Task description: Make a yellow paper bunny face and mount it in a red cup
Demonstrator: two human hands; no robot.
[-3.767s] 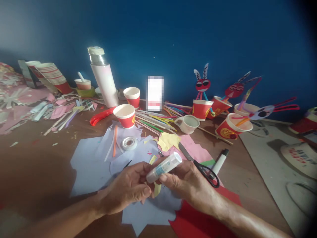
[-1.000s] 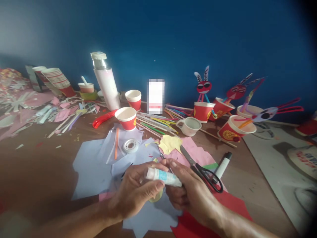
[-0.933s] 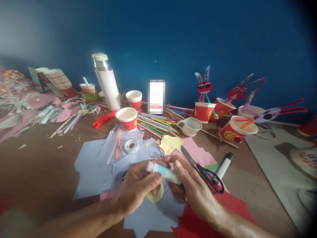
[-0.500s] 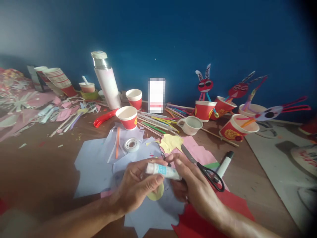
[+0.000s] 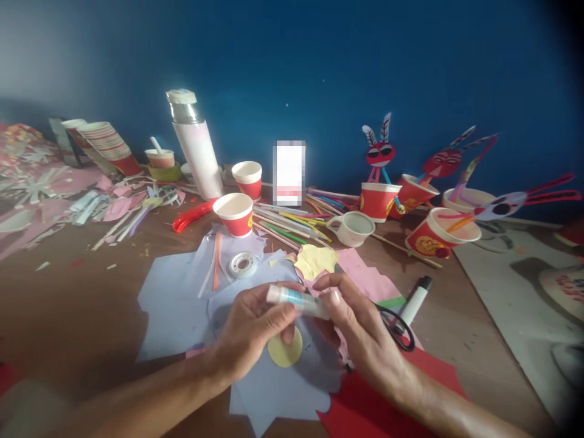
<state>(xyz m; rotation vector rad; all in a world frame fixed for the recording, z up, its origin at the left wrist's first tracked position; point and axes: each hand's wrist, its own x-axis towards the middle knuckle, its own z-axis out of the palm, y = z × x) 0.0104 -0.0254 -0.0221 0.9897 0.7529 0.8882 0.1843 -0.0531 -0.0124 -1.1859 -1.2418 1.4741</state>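
Note:
A white glue stick [image 5: 294,299] with a blue label lies sideways between my two hands. My left hand [image 5: 249,331] is closed round its left part, thumb along the front. The fingers of my right hand [image 5: 367,328] pinch its right end. Below the stick a round yellow paper disc [image 5: 286,351] shows over blue paper [image 5: 269,395], near my left fingertips. Black-handled scissors [image 5: 408,331] lie partly hidden behind my right hand. A marker with a black cap [image 5: 415,304] rests just beyond them.
A tape roll [image 5: 243,265], yellow paper [image 5: 316,261] and red paper [image 5: 387,401] surround the hands. Behind stand a paper cup [image 5: 233,216], a white mug [image 5: 351,229], a tall flask [image 5: 198,152] and cups with paper figures [image 5: 381,201]. Paper scraps [image 5: 123,207] lie left.
The glue stick has risen slightly and turned in my hands. My right hand has shifted a little, covering more of the scissors, and more of the yellow disc shows.

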